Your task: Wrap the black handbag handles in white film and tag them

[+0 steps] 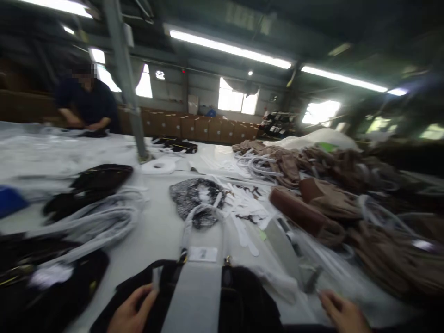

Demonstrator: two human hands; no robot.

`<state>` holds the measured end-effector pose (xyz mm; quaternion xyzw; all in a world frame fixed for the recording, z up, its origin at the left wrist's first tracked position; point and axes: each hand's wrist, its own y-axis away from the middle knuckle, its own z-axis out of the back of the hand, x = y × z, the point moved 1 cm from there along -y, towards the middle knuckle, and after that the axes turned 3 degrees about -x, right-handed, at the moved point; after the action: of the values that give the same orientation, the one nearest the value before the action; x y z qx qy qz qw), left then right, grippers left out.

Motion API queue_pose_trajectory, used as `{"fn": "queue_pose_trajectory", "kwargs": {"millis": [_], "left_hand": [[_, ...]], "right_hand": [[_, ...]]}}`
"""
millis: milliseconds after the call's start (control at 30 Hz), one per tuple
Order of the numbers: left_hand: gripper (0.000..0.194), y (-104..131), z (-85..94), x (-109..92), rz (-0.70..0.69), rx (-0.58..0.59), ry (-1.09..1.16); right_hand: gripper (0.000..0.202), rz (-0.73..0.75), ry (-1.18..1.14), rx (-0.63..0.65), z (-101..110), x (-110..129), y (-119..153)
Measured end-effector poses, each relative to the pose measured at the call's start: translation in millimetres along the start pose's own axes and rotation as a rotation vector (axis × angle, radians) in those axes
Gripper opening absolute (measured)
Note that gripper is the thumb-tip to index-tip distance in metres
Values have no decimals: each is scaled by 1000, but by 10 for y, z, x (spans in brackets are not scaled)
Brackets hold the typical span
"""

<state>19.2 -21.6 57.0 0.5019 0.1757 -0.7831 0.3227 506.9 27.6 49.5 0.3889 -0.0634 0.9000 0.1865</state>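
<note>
A black bag [249, 296] lies in front of me, its upright handle [189, 226] wrapped in white. Down the middle of the bag runs a broad pale grey strip [196, 296], with a small white label [203, 254] at its top. My left hand [133, 307] is at the bag's left side, thumb and fingers closed on a small pale strip [157, 278]. To the right of the bag, my right hand [343, 313] is held with its fingertips pinched together. Blur hides what those fingertips hold, if anything. Clear plastic wrap [333, 268] lies near that hand.
Black bags with wrapped handles [118, 222] lie at left. Brown bags [391, 259] are heaped at right. White paper strips [248, 203] and a dark mottled bundle [187, 196] lie ahead. A post [126, 83] rises at left, with a person [86, 104] beyond. Cartons [201, 127] line the back.
</note>
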Motion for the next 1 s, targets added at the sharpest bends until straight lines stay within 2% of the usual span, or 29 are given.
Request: {"fn": "queue_pose_trajectory", "kwargs": {"millis": [67,133,233,267,333,400,467,567,767,1000], "left_hand": [[43,-21,79,82,-9,181,78],[45,-22,106,144,-19,256,128],[42,2,95,166,-49,248,136],[39,15,91,158,-67,243,135],[35,38,91,137,-103,238,137],[33,51,100,131,-124,237,137],[32,53,102,152,-127,227,132],[30,42,79,209,-135,206,129],[28,19,49,246,-148,202,105],[27,-49,170,231,-104,398,255]], "right_hand": [[40,143,-31,171,-269,449,50],[33,366,-90,449,-623,1123,245],[24,711,-208,785,-1177,2150,744],[20,794,-237,869,-1364,2405,898],[16,871,-237,988,-1733,2727,1107],[16,886,-180,1001,-2059,2838,1181],[15,886,-115,961,-2301,2835,1172],[15,870,-60,917,-2492,2803,1125],[13,771,-19,911,-2539,2863,1097],[15,748,-92,943,-2538,2804,1146]]}}
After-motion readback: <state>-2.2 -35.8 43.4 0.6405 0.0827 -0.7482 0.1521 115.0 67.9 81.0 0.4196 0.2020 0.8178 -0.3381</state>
